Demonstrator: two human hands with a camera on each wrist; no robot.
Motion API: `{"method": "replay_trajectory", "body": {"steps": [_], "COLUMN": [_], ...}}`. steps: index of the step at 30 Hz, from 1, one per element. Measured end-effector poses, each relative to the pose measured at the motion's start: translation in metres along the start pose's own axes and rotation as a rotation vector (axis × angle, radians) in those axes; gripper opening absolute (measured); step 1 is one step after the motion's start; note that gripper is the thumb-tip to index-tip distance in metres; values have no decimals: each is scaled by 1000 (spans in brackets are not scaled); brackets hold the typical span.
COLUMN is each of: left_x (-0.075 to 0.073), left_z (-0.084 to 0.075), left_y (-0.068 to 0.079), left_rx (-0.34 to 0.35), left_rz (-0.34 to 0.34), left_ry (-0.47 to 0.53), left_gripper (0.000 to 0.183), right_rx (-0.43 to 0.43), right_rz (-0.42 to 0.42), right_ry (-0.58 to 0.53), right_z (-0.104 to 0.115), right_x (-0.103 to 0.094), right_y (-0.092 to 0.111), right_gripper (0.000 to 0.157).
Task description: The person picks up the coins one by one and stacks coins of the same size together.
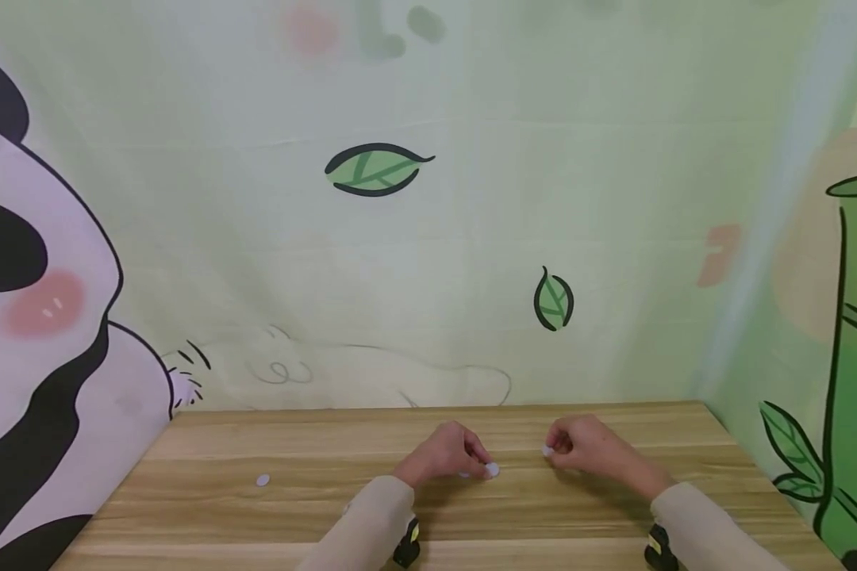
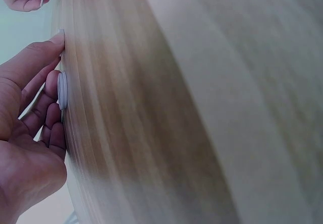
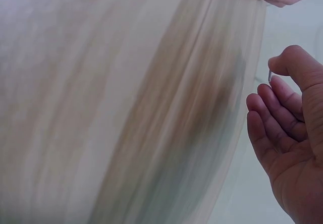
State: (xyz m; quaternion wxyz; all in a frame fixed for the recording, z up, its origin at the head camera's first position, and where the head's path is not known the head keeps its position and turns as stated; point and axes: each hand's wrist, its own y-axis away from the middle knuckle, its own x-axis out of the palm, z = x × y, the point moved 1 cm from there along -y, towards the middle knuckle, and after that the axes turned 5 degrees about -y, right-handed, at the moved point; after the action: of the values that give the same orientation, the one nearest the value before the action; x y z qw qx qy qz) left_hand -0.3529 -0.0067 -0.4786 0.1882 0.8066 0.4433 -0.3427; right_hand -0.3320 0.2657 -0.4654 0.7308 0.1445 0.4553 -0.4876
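Over the wooden table, my left hand [image 1: 448,454] holds a small white disc [image 1: 493,469] at its thumb and fingertips, low against the tabletop. Close under that hand's other fingers, the left wrist view shows more white discs [image 2: 62,90], seemingly stacked; the hand partly hides them in the head view. My right hand [image 1: 589,446] pinches another thin white disc [image 3: 270,76] between thumb and index finger, slightly above the table. Its other fingers are loosely bent. A gap of bare wood separates the two hands. What the discs are made of I cannot tell.
One more white disc [image 1: 263,480] lies flat on the left part of the wooden table [image 1: 207,515]. Behind the far edge hangs a pale green cloth [image 1: 471,317] printed with a panda, leaves and bamboo.
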Motion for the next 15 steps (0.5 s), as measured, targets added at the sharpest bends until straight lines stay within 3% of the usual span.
{"method": "replay_trajectory", "body": {"steps": [15], "left_x": [-2], "left_z": [-4], "left_y": [2], "left_rx": [-10], "left_rz": [3], "left_ry": [23], "left_gripper": [10], "right_rx": [-26], "right_rz": [26], "right_ry": [-46], "right_z": [16], "right_x": [7], "right_y": [-6], "right_gripper": [11]}}
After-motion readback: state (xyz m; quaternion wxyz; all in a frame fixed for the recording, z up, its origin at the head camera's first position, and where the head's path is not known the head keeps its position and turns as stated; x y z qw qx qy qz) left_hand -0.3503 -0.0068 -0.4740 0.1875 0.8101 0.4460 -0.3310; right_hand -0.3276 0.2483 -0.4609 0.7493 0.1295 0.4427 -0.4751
